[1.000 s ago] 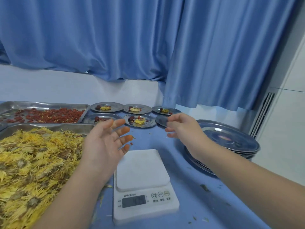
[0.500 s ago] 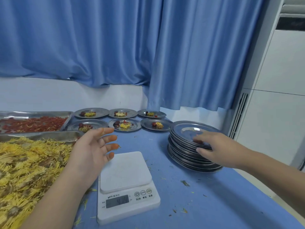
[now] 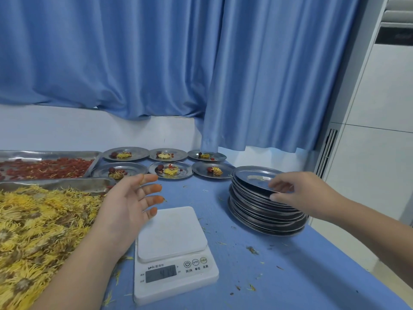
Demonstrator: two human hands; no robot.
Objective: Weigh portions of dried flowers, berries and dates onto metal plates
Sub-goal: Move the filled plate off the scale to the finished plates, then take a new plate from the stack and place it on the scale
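A white digital scale (image 3: 172, 251) sits on the blue table with nothing on its platform. My left hand (image 3: 127, 211) hovers just left of it, fingers spread and holding nothing. My right hand (image 3: 299, 193) pinches the rim of the top plate of a stack of metal plates (image 3: 263, 206) at the right, thumb under the edge and fingers on top. Several filled metal plates (image 3: 171, 170) with yellow flowers, berries and dates stand in two rows at the back.
A tray of yellow dried flowers (image 3: 40, 224) fills the left foreground. Behind it lies a tray of red berries (image 3: 44, 167). Petal scraps dot the blue table (image 3: 279, 276). Blue curtains hang behind, and a white air conditioner (image 3: 380, 130) stands at the right.
My right hand moved from setting down a filled plate at the back to the plate stack and now pinches the top plate's rim. My left hand stayed hovering by the scale.
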